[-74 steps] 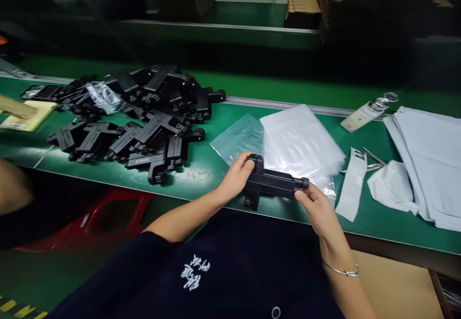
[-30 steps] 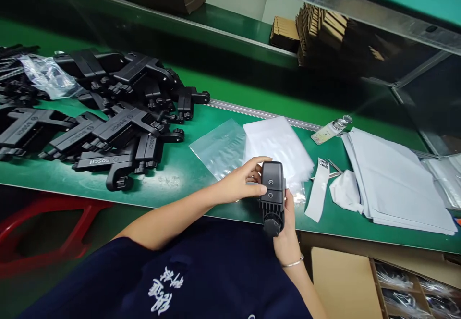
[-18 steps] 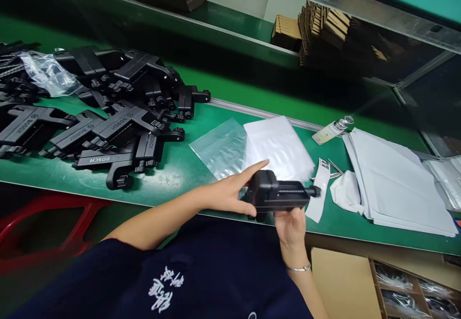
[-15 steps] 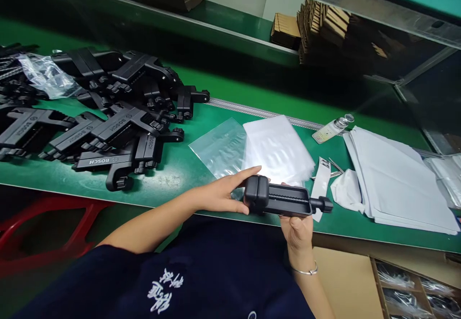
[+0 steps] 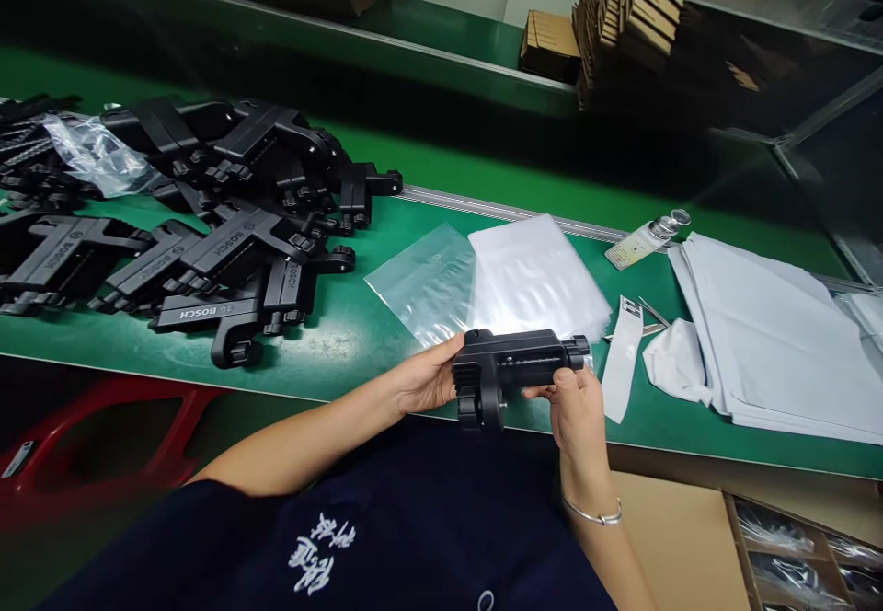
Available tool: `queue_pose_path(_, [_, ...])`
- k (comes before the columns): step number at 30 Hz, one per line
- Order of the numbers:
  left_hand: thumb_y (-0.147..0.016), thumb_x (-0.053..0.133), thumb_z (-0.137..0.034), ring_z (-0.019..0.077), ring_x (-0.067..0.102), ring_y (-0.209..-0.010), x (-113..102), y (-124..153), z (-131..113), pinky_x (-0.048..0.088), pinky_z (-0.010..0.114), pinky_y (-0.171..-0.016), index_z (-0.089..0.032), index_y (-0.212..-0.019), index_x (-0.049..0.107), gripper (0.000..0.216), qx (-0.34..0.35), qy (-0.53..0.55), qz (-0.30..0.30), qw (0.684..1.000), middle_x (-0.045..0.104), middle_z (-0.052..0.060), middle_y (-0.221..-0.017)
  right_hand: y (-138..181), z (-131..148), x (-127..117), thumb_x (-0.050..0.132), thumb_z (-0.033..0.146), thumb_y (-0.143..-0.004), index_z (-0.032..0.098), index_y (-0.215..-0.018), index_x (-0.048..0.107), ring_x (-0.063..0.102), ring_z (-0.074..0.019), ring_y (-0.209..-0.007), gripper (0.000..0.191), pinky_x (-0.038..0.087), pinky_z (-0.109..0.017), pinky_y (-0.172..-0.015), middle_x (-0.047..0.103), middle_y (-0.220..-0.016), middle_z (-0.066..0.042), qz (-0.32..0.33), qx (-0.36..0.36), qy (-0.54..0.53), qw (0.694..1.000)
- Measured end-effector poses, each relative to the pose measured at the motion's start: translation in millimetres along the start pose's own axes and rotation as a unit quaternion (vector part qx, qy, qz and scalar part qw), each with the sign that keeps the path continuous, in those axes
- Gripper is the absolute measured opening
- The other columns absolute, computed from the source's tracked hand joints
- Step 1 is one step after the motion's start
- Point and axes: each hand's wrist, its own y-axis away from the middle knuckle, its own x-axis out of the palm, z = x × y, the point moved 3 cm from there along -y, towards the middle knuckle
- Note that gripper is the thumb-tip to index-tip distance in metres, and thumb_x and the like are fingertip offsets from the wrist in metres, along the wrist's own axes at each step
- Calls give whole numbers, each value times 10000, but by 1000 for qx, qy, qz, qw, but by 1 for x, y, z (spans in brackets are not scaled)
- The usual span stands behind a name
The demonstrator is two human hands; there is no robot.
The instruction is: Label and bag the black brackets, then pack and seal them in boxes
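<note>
A black plastic bracket point(image 5: 514, 367) with a knob at its lower left is held level over the near edge of the green table point(image 5: 359, 326). My left hand point(image 5: 428, 376) grips its left end, fingers wrapped behind it. My right hand point(image 5: 576, 404) holds its right half from below, thumb and fingers closed on it near the small round end knob. Just behind the bracket lies a stack of clear plastic bags point(image 5: 510, 275).
A heap of black Bosch-marked brackets point(image 5: 221, 224) fills the left of the table. White sheets point(image 5: 765, 335), a crumpled cloth point(image 5: 680, 363), a paper strip point(image 5: 624, 358) and a small bottle point(image 5: 648, 238) lie right. Cardboard stacks point(image 5: 621, 31) stand behind; a bin of bagged parts point(image 5: 807, 560) sits low right.
The bracket has been turned over several times between my hands, from lying lengthwise to end-on and back. My left hand, open beside it a moment ago, now grips its left end.
</note>
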Motion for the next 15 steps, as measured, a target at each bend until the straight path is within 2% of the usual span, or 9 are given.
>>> queue_pose_path(2, [-898, 605, -372, 127, 658, -642, -5, -5, -3, 529, 214, -615, -143, -1064, 678, 292, -15, -3, -12, 1000, 731, 50, -869, 2, 7, 1, 644, 591, -774, 188, -876, 598, 645, -161, -501, 418, 567, -295, -485, 654, -689, -2, -2, -26, 44, 999])
queue_pose_path(4, [-914, 569, -402, 142, 666, -658, -10, -14, -8, 523, 222, -615, -137, -1058, 683, 323, -30, -21, -22, 999, 728, 57, -836, 6, 18, 7, 648, 564, -781, 192, -899, 608, 658, -176, -556, 392, 562, -291, -509, 678, -695, -16, 1, -80, 145, 986])
queue_pose_path(7, [-930, 528, -415, 158, 671, -688, -13, -31, -15, 522, 248, -679, -141, -1112, 674, 360, -24, -36, -39, 998, 719, 57, -804, 17, 36, 26, 696, 526, -749, 192, -915, 623, 666, -194, -593, 380, 546, -277, -535, 692, -683, -30, 15, -195, 322, 926])
queue_pose_path(10, [-930, 524, -392, 169, 666, -688, -8, -43, -18, 517, 277, -705, -164, -1196, 638, 369, -12, -41, -37, 998, 709, 54, -798, 26, 47, 45, 652, 512, -794, 175, -964, 618, 671, -200, -589, 379, 529, -271, -529, 692, -684, -46, 27, -271, 389, 880])
queue_pose_path(13, [-890, 573, -435, 189, 663, -699, -5, -41, -21, 515, 298, -696, -175, -1221, 621, 423, 3, -67, -45, 997, 703, 63, -820, 22, 48, 41, 621, 535, -816, 171, -1097, 603, 698, -216, -697, 460, 543, -285, -599, 722, -812, -73, 76, -256, 392, 880])
queue_pose_path(15, [-830, 637, -488, 184, 650, -694, -13, -34, -31, 510, 289, -677, -183, -1226, 613, 500, 51, -118, -83, 988, 699, 59, -860, 7, 44, 18, 581, 574, -823, 188, -1245, 548, 703, -222, -823, 573, 553, -306, -697, 720, -992, -94, 119, -207, 361, 902])
